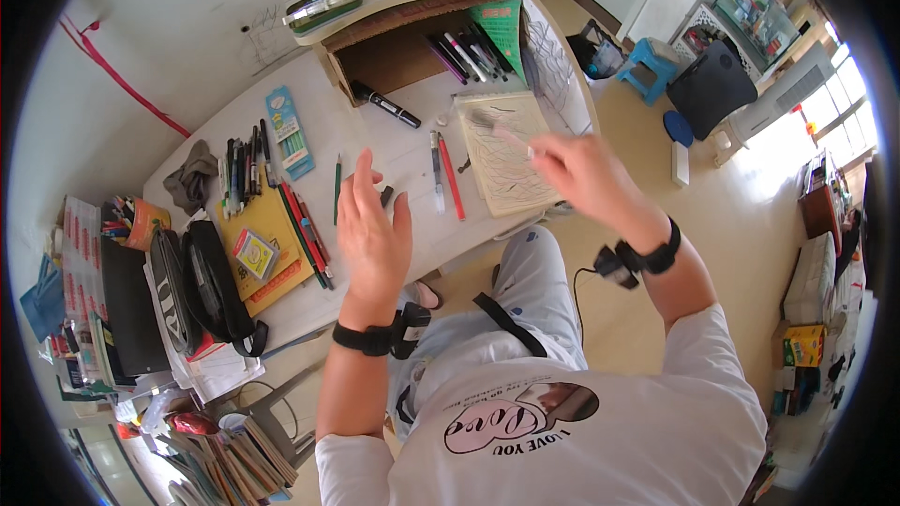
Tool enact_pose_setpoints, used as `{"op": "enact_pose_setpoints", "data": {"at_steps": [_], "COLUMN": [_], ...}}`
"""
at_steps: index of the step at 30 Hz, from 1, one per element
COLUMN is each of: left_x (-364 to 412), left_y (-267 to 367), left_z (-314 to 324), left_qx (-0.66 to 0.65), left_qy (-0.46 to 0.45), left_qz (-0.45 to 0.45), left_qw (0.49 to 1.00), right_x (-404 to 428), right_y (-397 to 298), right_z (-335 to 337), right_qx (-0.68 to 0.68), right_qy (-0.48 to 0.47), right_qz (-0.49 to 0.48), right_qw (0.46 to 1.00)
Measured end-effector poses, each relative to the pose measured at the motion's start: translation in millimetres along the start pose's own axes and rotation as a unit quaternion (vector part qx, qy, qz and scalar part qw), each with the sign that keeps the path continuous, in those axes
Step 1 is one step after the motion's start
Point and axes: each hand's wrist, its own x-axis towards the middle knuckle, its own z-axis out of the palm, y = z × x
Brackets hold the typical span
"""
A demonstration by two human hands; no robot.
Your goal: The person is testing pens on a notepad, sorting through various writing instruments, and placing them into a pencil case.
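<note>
My right hand grips the end of a pale pink-handled brush. Its dark bristles are blurred, over a sketch pad covered with scribbled lines. My left hand is raised above the desk with its fingers apart and nothing in it. Behind its fingers shows a small black object, partly hidden. A green pencil lies just beyond that hand. Between the two hands, a clear-barrelled pen and a red pencil lie side by side.
A cardboard box at the back holds several pens, with a black marker at its opening. To the left lie a blue pencil pack, black pens, yellow envelopes, a grey cloth and a black pencil case.
</note>
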Motion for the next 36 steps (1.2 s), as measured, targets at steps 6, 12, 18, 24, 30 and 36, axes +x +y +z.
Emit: {"op": "enact_pose_setpoints", "data": {"at_steps": [6,12,18,24,30,36], "left_x": [-42,-56,-61,-59,-59,-59], "left_y": [-17,-20,-22,-22,-21,-20], "left_z": [-9,-11,-8,-8,-7,-8], "left_qx": [0.02,0.026,0.004,-0.003,0.0,0.003], "left_qy": [-0.039,-0.049,-0.063,-0.069,-0.061,-0.064], "left_qz": [0.014,0.059,0.081,0.095,0.099,0.102], "left_qw": [0.999,0.997,0.995,0.993,0.993,0.993], "right_x": [110,169,169,113,71,59], "right_y": [63,88,62,18,-6,-4], "right_z": [29,42,38,60,73,82], "right_qx": [-0.208,-0.318,-0.321,-0.233,-0.146,-0.129], "right_qy": [0.102,0.055,0.039,-0.057,-0.109,-0.106], "right_qz": [0.005,0.087,0.028,-0.067,-0.089,-0.083], "right_qw": [0.973,0.943,0.946,0.969,0.979,0.982]}}
